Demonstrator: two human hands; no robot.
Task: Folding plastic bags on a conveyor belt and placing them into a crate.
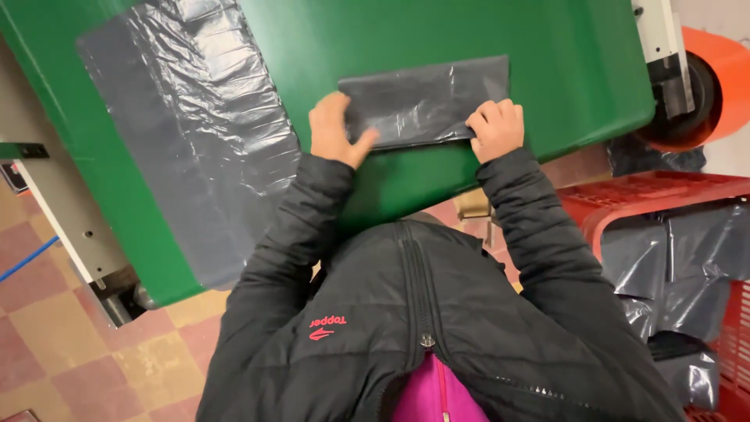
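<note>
On the table [547, 78] a folded plastic bag [426, 101] lies straight ahead of the person, with the left hand [334, 131] pressing on its left end and the right hand [495, 129] resting on its right end. To the left of it, well apart, a long plastic sheet [195, 133] lies flat across the table and runs to the near edge. Off the table's right side a crate [664, 195] sits lower down with more folded bags [672, 266] in it, and a roll [723, 86] stands behind the crate, beside the table's far right corner.

Two hands [332, 129] [494, 127], one folded bag [426, 101]
</note>
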